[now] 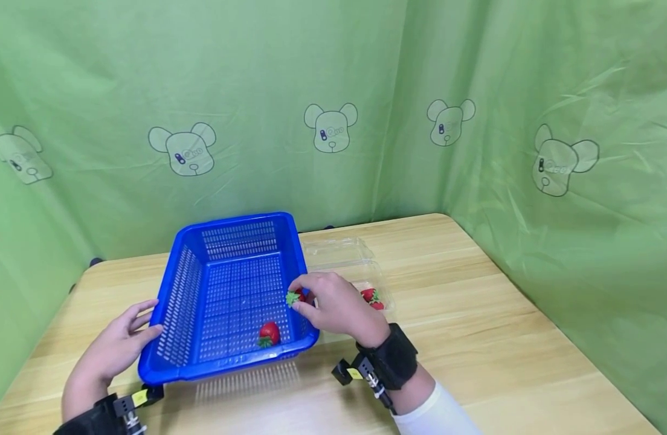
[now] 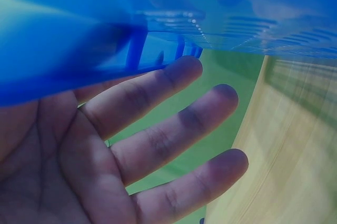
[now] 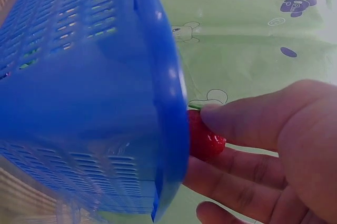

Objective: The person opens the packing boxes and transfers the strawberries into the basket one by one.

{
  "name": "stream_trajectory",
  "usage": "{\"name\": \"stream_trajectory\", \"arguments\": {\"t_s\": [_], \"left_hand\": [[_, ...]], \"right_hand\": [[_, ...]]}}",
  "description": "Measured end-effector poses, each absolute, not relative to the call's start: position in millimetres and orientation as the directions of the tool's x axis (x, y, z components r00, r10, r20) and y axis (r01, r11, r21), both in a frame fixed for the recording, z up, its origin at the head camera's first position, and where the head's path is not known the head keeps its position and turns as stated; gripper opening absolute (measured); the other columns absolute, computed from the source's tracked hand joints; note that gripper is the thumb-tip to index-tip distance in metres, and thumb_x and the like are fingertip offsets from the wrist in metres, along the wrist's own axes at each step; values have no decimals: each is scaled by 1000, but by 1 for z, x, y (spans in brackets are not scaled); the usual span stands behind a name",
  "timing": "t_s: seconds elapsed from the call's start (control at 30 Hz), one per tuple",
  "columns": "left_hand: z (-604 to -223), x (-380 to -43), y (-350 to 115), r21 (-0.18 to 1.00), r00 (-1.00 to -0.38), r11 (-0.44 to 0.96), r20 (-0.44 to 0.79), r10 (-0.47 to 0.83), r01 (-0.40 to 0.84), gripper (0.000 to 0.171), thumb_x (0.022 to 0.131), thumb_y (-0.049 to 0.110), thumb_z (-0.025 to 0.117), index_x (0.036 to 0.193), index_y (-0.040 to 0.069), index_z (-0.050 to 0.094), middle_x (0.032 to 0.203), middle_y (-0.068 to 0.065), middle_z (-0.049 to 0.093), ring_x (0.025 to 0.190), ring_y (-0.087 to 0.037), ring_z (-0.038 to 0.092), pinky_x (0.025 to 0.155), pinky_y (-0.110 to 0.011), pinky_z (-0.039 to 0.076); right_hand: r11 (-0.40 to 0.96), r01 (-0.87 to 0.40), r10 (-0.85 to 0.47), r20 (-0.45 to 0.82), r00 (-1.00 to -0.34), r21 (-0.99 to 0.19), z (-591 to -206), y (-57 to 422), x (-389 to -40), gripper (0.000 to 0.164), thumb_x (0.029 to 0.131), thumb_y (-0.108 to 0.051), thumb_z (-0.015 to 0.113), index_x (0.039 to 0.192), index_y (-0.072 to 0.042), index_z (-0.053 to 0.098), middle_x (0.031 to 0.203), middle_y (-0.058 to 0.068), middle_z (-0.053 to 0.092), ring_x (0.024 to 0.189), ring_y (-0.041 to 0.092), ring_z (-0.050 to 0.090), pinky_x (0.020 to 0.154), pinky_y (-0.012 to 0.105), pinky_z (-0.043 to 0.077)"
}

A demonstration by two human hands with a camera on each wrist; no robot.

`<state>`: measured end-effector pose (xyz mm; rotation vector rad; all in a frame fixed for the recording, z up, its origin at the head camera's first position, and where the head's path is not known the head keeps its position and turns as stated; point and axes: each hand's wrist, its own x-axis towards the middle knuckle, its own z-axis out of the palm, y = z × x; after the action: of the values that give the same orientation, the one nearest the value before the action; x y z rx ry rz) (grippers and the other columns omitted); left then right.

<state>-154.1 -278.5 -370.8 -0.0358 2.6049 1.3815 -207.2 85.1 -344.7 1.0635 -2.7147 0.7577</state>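
Observation:
A strawberry (image 1: 296, 296) with a green leafy cap is pinched between the thumb and fingers of my right hand (image 1: 336, 307), just over the right rim of a blue plastic basket (image 1: 230, 362). The right wrist view shows this strawberry (image 3: 205, 138) beside the basket's edge. Another strawberry (image 1: 269, 333) lies inside the basket near its front right corner. My left hand (image 1: 116, 345) holds the basket's left rim, thumb over the edge; in the left wrist view its other fingers (image 2: 189, 121) extend below the blue side.
Right of the basket, a clear plastic clamshell box (image 1: 385, 284) stands with its lid folded back; several strawberries (image 1: 370, 296) lie in it. Green curtains (image 1: 268, 72) with bear-head drawings surround the wooden table (image 1: 475, 338) at the back and sides.

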Motion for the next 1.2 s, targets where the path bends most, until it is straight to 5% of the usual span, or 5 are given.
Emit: {"name": "stream_trajectory", "arguments": {"t_s": [1.2], "left_hand": [[-368,-153,-278,823,-980,557,-184,73,-113,60,103,16,42,148,-6,8,144,-42,25,124,-53,39,93,-55,50]], "right_hand": [[599,-711,-665,268,-698,-368,-352,77,-207,25,91,-26,65,110,-11,67,104,4,70,86,13,62,79,28,58]]}}
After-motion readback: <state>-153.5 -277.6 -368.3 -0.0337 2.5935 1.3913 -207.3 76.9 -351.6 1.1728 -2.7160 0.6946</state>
